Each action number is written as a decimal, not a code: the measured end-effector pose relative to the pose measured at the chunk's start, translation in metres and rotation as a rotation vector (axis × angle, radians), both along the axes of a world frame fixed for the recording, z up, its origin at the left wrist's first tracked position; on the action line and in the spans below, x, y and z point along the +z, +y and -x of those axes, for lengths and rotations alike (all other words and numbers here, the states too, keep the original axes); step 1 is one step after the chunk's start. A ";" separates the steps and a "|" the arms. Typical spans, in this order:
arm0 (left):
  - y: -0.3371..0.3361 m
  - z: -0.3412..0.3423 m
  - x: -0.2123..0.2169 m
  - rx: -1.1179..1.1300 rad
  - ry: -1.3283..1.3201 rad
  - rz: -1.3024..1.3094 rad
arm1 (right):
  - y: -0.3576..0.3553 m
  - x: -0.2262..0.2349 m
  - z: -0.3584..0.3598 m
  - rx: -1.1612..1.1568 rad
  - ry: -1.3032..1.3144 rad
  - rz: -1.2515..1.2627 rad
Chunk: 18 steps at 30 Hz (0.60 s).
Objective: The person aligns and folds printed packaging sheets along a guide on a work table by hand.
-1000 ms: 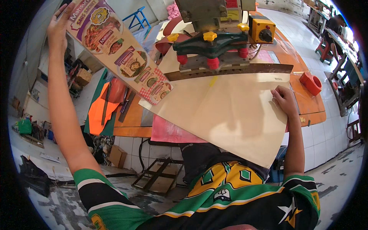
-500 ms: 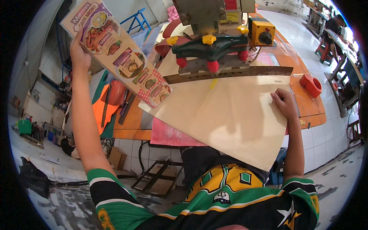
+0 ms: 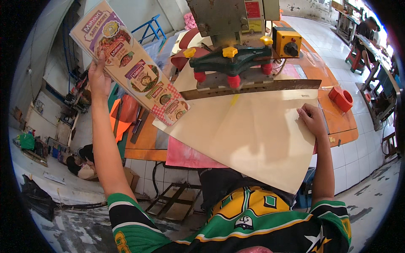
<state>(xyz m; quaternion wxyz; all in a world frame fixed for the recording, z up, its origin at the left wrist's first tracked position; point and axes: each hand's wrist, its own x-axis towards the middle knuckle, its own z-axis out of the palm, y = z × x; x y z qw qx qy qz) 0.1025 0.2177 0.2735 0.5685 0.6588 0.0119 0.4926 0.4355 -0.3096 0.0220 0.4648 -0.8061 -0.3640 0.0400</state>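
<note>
My left hand (image 3: pixel 99 79) is closed on the long edge of a printed panel (image 3: pixel 137 67), a narrow tan sheet with pictures of food and a red checked end. The panel slants up to the left, and its lower end overlaps a large cream sheet (image 3: pixel 236 130). This sheet lies on the table and droops over the front edge toward my lap. My right hand (image 3: pixel 313 120) rests at its right side with the fingers curled in; nothing shows in them. A long metal bar (image 3: pixel 253 88) under the press (image 3: pixel 232 59) runs along the far edge of the sheet.
A yellow control box (image 3: pixel 287 42) with a black dial sits beside the press. On the orange table (image 3: pixel 344 124) stands a red tape dispenser (image 3: pixel 341 99). Pink material (image 3: pixel 190 154) hangs under the cream sheet. Other people (image 3: pixel 367 31) sit at far right and at left.
My left hand and the printed panel have shifted to the right and slightly down. My right hand stays at the right side of the cream sheet.
</note>
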 end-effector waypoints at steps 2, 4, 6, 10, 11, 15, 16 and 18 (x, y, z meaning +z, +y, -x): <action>-0.001 0.000 0.000 0.039 -0.003 -0.024 | 0.001 0.001 0.002 0.001 0.026 0.008; -0.003 0.001 -0.001 0.119 -0.003 -0.066 | 0.003 0.001 0.003 0.009 0.050 -0.032; -0.014 -0.005 -0.002 0.177 0.002 -0.079 | 0.002 0.000 0.002 0.005 0.048 -0.037; -0.030 -0.011 -0.005 0.242 -0.024 -0.041 | 0.000 -0.007 -0.003 0.008 -0.009 -0.053; -0.031 -0.012 -0.007 0.238 -0.025 -0.043 | 0.001 -0.005 -0.001 0.004 -0.011 -0.055; -0.038 -0.014 -0.024 0.305 0.030 -0.030 | 0.000 -0.001 0.002 -0.002 -0.024 -0.046; -0.040 -0.015 -0.032 0.350 0.056 -0.050 | -0.001 -0.002 0.000 0.012 -0.042 -0.044; -0.047 -0.015 -0.048 0.374 0.067 -0.042 | -0.002 -0.002 0.000 0.000 -0.040 -0.032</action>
